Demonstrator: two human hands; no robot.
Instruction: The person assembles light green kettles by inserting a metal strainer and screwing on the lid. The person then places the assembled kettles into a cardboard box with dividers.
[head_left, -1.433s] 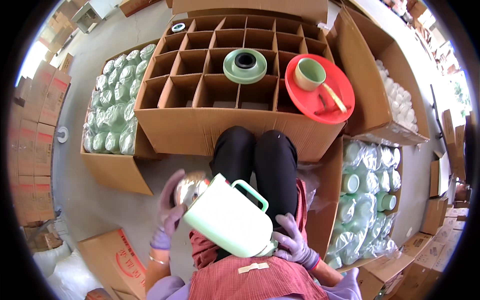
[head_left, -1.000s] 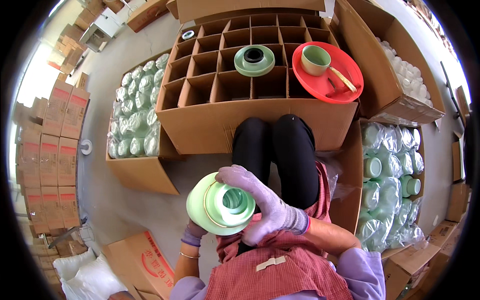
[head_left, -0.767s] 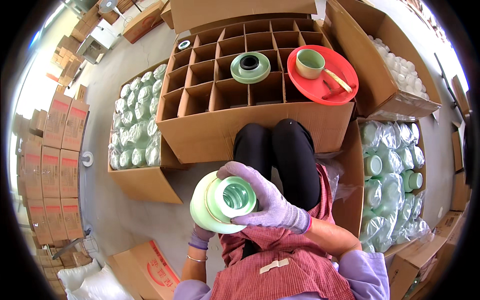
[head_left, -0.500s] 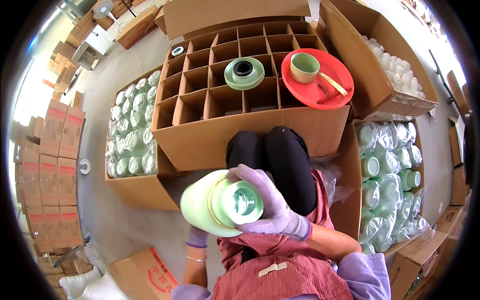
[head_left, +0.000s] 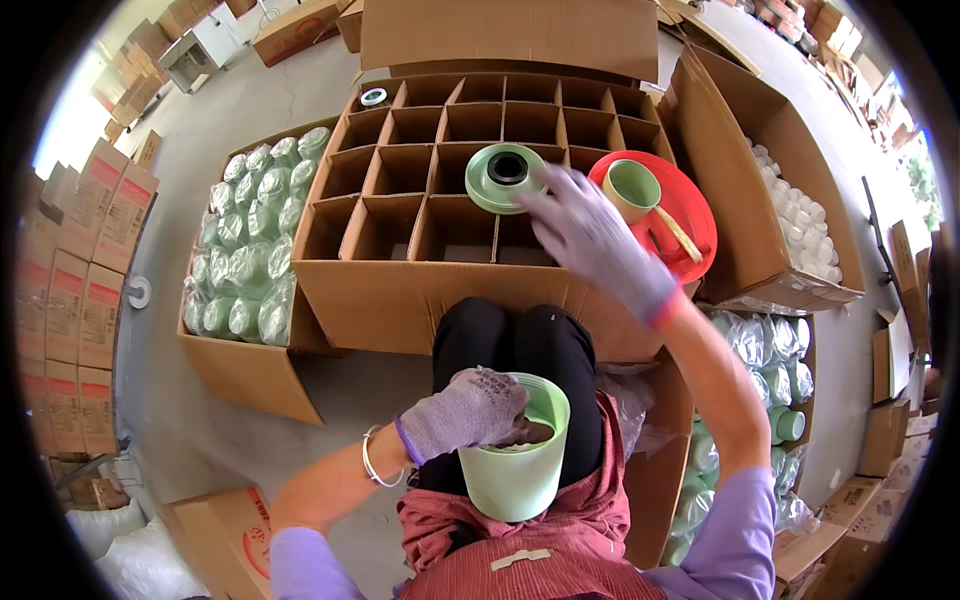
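A pale green flask body (head_left: 515, 485) stands nearly upright in my lap, its wide open end facing up. My left hand (head_left: 465, 410), in a grey-purple glove, grips its rim, with fingers reaching down into the opening; the fingertips are hidden inside. Further forward, my right hand (head_left: 600, 240), gloved too and blurred, stretches its fingers to the right edge of a round green part (head_left: 482, 190) with a black ring (head_left: 507, 168) on it. That part rests on the box dividers. I cannot tell whether the fingers touch it.
The divided carton (head_left: 440, 285) spans the front. A red plate (head_left: 700, 215) on it holds a green cup (head_left: 632, 190) and a wooden-handled tool (head_left: 680, 235). Cartons of wrapped green flasks (head_left: 265, 215) flank it. At right, an open carton (head_left: 735, 235) holds white pieces (head_left: 800, 215).
The flask body has gone from tilted in both hands to upright in my lap, wide opening up. My right hand has left it and moved forward to the green part.
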